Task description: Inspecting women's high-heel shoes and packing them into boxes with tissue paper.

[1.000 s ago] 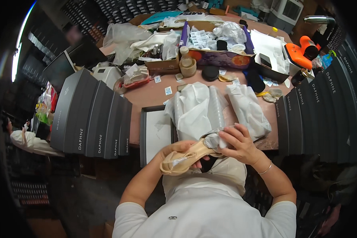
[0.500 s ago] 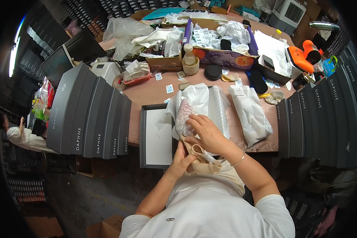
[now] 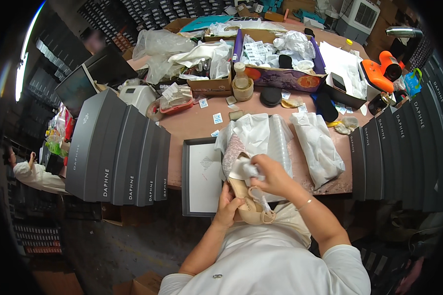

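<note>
My left hand grips a pointed shoe by its side, thumb over the beige insole. The shoe has a glittery pink toe, an ankle strap and a beige heel part that lies toward my body. At the shoe's opening, my right hand pinches a crumpled wad of white paper. Beyond the toe lies white tissue paper, with a translucent ribbed plastic sheet beside it. Left of the shoe sits an open dark grey shoebox part with a white inside.
Dark grey shoeboxes stand upright at the left, and more shoeboxes at the right. A white paper-wrapped bundle lies right of the plastic sheet. Cartons of packing scraps line the back. Another person is at far left.
My right hand has moved back from the glittery toe and now holds white crumpled paper at the opening. The shoe has turned, showing more insole. The whole view has shifted slightly.
</note>
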Motion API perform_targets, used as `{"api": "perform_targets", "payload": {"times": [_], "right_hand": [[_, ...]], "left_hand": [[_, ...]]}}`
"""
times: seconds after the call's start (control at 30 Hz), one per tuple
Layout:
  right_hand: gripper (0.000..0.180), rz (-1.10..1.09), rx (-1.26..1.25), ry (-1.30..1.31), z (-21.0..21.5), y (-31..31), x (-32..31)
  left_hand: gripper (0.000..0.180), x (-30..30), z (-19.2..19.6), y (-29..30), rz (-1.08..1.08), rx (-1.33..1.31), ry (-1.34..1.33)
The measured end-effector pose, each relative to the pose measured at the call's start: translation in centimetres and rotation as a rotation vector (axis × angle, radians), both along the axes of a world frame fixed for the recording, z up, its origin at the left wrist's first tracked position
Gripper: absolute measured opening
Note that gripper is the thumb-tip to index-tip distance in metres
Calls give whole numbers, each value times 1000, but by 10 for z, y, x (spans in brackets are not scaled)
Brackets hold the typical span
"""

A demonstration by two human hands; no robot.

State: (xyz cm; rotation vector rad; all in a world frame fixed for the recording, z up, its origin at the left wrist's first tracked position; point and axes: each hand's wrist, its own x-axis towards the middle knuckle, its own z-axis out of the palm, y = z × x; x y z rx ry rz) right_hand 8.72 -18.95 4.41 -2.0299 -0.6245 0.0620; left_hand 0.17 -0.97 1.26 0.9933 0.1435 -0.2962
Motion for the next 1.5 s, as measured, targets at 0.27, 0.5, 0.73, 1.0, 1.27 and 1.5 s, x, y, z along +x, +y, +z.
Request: {"api": "perform_targets", "payload": {"times": [0.27, 0.5, 0.73, 1.0, 1.27, 1.5], "right_hand": [[43, -107, -732, -285, -80, -7, 42], [27, 56, -456, -494, 24, 15, -2], [21, 63, -470, -559, -15, 22, -8], [23, 227, -521, -423, -22, 20, 3], [14, 112, -524, -505, -56, 30, -2], [14, -193, -558, -381, -12, -23, -4]], "left_hand": [[78, 3, 14, 20, -130, -147, 16], [83, -6, -1, 17, -100, 109, -129], [88, -12, -2, 12, -88, 73, -57], [84, -22, -4, 7, -132, 108, 16], [76, -24, -8, 6, -87, 125, 29], [68, 5, 2, 23, -27, -35, 69]]}}
